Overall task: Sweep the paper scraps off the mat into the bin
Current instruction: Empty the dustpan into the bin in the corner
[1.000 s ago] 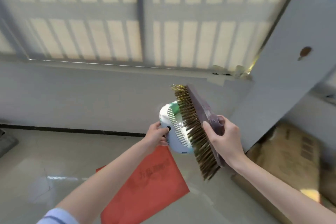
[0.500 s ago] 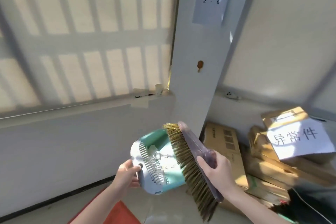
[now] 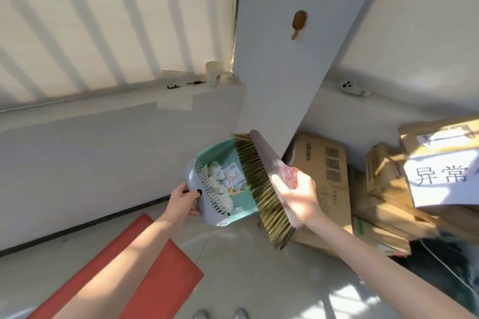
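My left hand [image 3: 183, 201] grips the dustpan [image 3: 191, 172] by its near-left rim, held above the floor, with the paper scraps [image 3: 215, 176] heaped inside. My right hand [image 3: 298, 195] curls round the broom head [image 3: 258, 181], its bristles against the pan's right side. The red mat [image 3: 168, 274] lies below on the near left, and cardboard boxes [image 3: 324, 163] are stacked at the right.

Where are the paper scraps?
The paper scraps lie at the head view's centre, in the dustpan held by the left hand, just left of the brush in the right hand.
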Available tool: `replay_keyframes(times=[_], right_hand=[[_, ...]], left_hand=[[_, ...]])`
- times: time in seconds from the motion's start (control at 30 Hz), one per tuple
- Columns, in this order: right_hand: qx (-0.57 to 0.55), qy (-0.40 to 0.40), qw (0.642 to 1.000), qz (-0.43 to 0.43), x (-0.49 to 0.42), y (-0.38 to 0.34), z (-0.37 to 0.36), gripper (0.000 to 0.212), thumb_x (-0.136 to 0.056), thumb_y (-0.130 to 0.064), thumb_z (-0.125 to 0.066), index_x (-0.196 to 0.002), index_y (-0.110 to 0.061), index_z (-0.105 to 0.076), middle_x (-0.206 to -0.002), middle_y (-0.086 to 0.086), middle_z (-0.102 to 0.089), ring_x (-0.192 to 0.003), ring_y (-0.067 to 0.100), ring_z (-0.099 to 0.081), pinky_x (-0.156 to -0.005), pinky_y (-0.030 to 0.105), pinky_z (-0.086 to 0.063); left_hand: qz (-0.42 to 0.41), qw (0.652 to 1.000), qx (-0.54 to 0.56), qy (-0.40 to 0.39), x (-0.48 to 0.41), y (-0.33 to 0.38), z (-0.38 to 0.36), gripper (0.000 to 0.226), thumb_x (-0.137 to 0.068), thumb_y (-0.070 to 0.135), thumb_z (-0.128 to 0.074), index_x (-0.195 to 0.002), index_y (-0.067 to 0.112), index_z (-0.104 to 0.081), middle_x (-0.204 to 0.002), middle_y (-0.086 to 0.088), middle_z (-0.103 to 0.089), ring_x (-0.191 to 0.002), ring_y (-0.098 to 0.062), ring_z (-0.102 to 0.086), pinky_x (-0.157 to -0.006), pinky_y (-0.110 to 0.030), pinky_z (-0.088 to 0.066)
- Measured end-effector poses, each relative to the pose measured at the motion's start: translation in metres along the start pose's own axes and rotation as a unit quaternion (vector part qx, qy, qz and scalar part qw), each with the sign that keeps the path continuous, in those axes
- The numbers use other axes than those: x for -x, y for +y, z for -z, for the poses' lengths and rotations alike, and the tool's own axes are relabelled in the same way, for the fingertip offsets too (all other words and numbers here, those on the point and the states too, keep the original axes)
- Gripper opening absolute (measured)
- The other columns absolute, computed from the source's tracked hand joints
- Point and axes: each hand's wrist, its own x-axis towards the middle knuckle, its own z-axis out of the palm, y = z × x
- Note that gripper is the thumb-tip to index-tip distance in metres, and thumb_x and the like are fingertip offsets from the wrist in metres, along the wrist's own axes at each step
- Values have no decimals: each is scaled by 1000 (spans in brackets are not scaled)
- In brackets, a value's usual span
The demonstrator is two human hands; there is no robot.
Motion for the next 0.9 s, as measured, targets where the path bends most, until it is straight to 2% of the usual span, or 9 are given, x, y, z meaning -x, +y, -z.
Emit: replay_keyframes(times=[0.07, 0.17, 0.27, 0.37, 0.47, 0.57, 0.67, 0.8, 0.9], right_hand=[[-6, -26, 1000, -11, -18, 0, -8, 59, -74, -47, -74, -120, -13, -60, -113, 3, -66, -104, 19, -63, -95, 35, -51], [-25, 30, 999, -27, -47, -12, -17, 41, -86, -35, -70, -116, -9, -59, -92, -7, -62, -89, 15, -60, -81, 31, -51], [-13, 72, 997, -27, -74, -18, -22, 26, -89, -30, -67, -108, -15, -57, -84, -11, -58, -88, 17, -60, -78, 29, -49], [39, 63, 997, -17, -95, -7, -23, 41, -89, -37, -65, -115, -6, -60, -104, 9, -67, -99, 26, -63, -83, 28, -46], [35, 75, 996, -33, -112, 1, -28, 48, -89, -42, -63, -121, -6, -59, -110, 11, -66, -102, 26, -63, -83, 27, -45], [36, 80, 995, -41, -131, 16, -39, 49, -89, -45, -61, -119, -7, -59, -108, 9, -67, -100, 25, -63, -80, 25, -45], [29, 74, 995, -53, -153, 40, -53, 46, -90, -42, -61, -121, -8, -58, -111, 8, -66, -103, 23, -63, -80, 23, -44], [29, 104, 992, -66, -199, 91, -86, 53, -91, -38, -64, -136, -14, -51, -129, 5, -61, -119, 21, -58, -90, 23, -43], [51, 92, 993, -47, -237, 151, -118, 50, -93, -36, -62, -136, -14, -51, -131, 3, -60, -120, 19, -56, -88, 21, -41]], left_hand=[[13, 1000, 3, 7, -19, 6, -1, 25, -95, 7, -53, -119, 14, -53, -105, -13, -70, -80, -31, -71, -57, -36, -58], [29, 999, -5, 13, -49, 12, 0, 29, -96, 8, -53, -124, 14, -51, -106, -13, -69, -82, -32, -70, -62, -41, -60], [46, 998, -27, 16, -75, 17, 1, 32, -95, 11, -54, -127, 16, -48, -111, -17, -66, -82, -34, -69, -64, -42, -60], [59, 997, -32, 24, -99, 21, -1, 30, -93, 13, -56, -120, 22, -48, -113, -16, -65, -89, -34, -69, -63, -42, -60], [65, 997, -34, 26, -123, 17, -4, 26, -92, 12, -56, -113, 25, -50, -116, -16, -65, -92, -36, -69, -68, -47, -60], [75, 996, -38, 32, -144, 7, -14, 23, -90, 11, -57, -108, 26, -51, -116, -15, -65, -99, -37, -67, -59, -41, -60], [79, 995, -45, 42, -166, -10, -28, 27, -92, 9, -55, -115, 21, -48, -118, -12, -64, -102, -34, -66, -54, -34, -58], [81, 994, -38, 67, -222, -56, -47, 34, -93, 8, -57, -123, 16, -45, -123, -14, -61, -108, -34, -63, -68, -40, -59], [66, 994, -48, 68, -276, -103, -62, 35, -92, 9, -59, -121, 18, -42, -122, -14, -60, -107, -35, -63, -60, -38, -58]])
